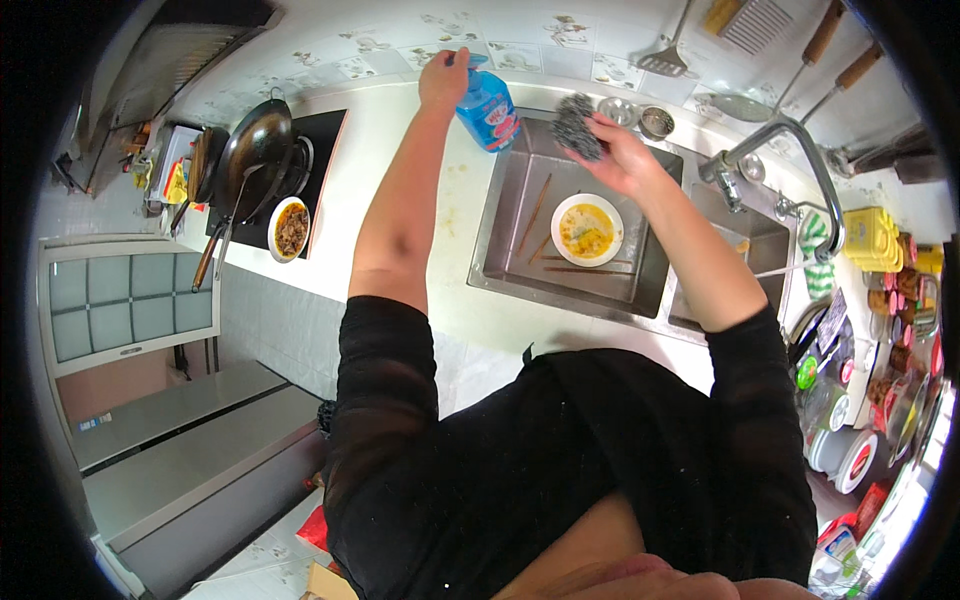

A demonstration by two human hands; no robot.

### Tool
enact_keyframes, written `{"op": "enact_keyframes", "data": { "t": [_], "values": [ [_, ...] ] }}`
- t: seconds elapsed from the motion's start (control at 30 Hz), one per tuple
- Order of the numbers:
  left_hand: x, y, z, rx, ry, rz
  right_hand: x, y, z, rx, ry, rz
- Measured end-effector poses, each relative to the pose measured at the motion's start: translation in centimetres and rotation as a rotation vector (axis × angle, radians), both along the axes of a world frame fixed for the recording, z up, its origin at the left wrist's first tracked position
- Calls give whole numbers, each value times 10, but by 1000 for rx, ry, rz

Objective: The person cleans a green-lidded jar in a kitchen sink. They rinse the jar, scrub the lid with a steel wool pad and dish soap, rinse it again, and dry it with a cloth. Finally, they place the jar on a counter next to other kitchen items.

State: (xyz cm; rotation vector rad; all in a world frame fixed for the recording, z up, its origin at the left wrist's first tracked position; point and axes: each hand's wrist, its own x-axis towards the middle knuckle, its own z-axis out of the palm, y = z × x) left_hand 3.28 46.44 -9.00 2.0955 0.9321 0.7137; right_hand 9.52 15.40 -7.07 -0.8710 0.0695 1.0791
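Note:
My left hand is closed around the pump head of a blue dish soap bottle, which stands on the counter by the sink's back left corner. A dark grey scouring pad is pinched in my right hand, above the back of the sink basin. Below it, a white bowl with yellowish, oily liquid rests on the basin floor. Several wooden chopsticks lie around and beside the bowl.
A chrome faucet arches over the smaller right basin. On the left, a wok sits on the black cooktop beside a bowl of food. Two small containers, one a metal cup, stand behind the sink; utensils hang above.

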Motion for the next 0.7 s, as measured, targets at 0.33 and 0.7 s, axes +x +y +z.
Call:
{"op": "enact_keyframes", "data": {
  "t": [0.33, 0.7],
  "values": [
    [21, 36, 10, -302, -171, -55, -14, -213, -73, -57, 104, -290],
    [22, -219, -30, 178, -194, -438, -78, -354, -89, -65, 206, -668]
  ]
}}
